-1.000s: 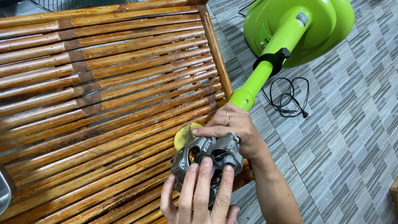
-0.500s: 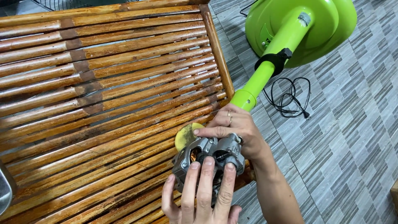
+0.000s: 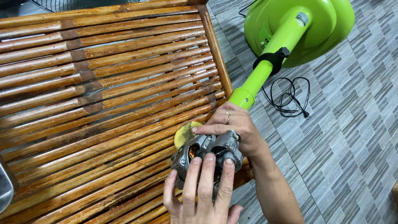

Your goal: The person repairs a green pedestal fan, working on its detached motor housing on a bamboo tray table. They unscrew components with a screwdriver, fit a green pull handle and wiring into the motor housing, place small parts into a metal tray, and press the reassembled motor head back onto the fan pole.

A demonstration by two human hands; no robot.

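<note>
As I read head view, grey metal fan motor (image 3: 207,155) sits lower centre of frame, on edge of slatted bamboo desk (image 3: 103,83). Left hand (image 3: 201,195) grips it from below, right hand (image 3: 236,128) clasps top. Long axis runs up-right into lime-green fan pole (image 3: 265,70); both hands touching.

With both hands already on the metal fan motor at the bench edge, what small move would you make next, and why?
Probably steady it before anything else: the motor sits at the bamboo bench edge, on the green pole, with left hand fingers on top and right hand cupping behind.
</note>
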